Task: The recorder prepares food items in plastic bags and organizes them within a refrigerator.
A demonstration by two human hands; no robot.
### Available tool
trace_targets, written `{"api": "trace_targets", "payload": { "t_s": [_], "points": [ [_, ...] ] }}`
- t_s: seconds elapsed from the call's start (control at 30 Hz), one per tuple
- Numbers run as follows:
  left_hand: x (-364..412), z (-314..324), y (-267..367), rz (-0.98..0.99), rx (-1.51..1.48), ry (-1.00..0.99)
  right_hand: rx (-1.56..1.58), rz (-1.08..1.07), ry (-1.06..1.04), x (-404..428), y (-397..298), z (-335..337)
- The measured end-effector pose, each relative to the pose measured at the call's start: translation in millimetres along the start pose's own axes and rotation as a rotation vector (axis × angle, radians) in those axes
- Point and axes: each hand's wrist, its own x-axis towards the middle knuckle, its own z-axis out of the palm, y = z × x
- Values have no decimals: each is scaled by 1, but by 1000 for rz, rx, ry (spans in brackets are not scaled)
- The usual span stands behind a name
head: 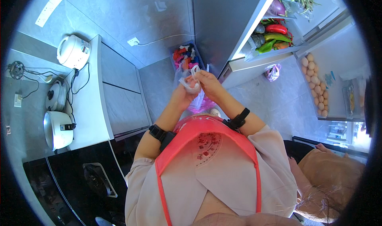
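Observation:
In front of my chest, both hands are on a thin translucent plastic bag (pixel 193 87). My left hand (pixel 185 93) has the bag's white plastic across its palm and fingers. My right hand (pixel 208 82) pinches a twisted loop of the bag between thumb and fingers. What the bag holds, if anything, I cannot tell. Just beyond my hands a bin of colourful bundled items (pixel 186 57) stands on the floor against the refrigerator's side. Below my hands, near my feet, lies a pink plastic bag (pixel 203 104).
An open refrigerator (pixel 229 23) at the right shows peppers (pixel 276 29), an eggplant (pixel 278 7) and eggs (pixel 315 76) in its door. A knotted bag (pixel 272 72) lies on the floor. At left, a counter (pixel 92 106) bears a rice cooker (pixel 74 52) and a pot (pixel 58 130). Another person (pixel 325 178) is at lower right.

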Motion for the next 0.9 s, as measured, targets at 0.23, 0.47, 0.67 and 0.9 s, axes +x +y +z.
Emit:
{"api": "trace_targets", "payload": {
  "t_s": [0.23, 0.47, 0.67, 0.9],
  "points": [
    [-2, -8, 11, 101, -20, 93, -63, -118, 47, -11, -12, 8],
    [15, -26, 2, 134, -219, 242, 4, 177, -245, -7, 10, -7],
    [7, -25, 11, 20, -266, 102, -100, 236, -162, -4, 12, -10],
    [-17, -3, 16, 160, 204, 72, 132, 324, -52, -3, 9, -9]
  ]
}}
